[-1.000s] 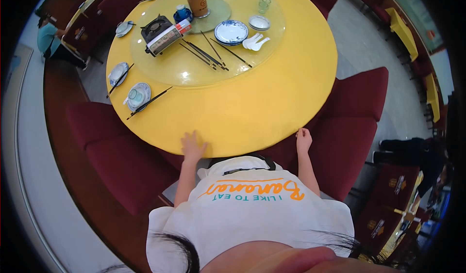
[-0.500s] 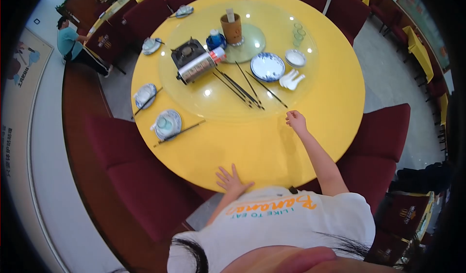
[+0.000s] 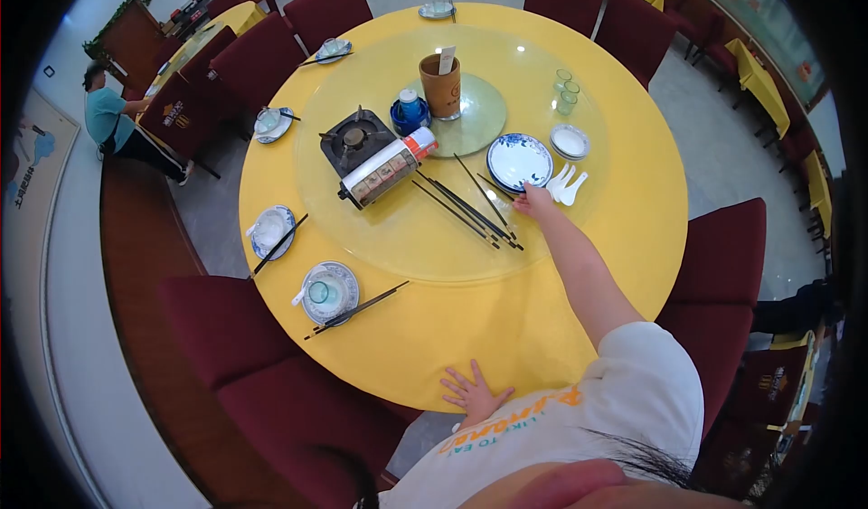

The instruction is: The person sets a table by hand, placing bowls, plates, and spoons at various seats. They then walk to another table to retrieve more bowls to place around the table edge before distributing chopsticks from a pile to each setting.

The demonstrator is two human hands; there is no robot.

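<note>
Right hand (image 3: 535,202): moved forward since a moment ago, from short of the loose chopsticks to the near rim of the plates; partly curled, with fingertips at that rim; too little visible to tell whether gripping or just touching.
Left hand (image 3: 476,395): spread wide open, palm down at the near edge of the surface (image 3: 624,274); holding nothing visible.
Blue-and-white plates (image 3: 519,158): stacked on the glass turntable (image 3: 389,251), beside the small white dishes (image 3: 569,138) and the white soup spoons (image 3: 567,184); now apparently within grasp, though not visibly lifted.
Black chopsticks (image 3: 461,203): lying loose at varied angles, left of the right hand and near the plates.
Portable gas stove (image 3: 358,138): standing left of the brown cup (image 3: 440,89), well apart from both hands.
Place setting (image 3: 331,292): resting toward the left side, with a glass on stacked dishes and chopsticks alongside.
</note>
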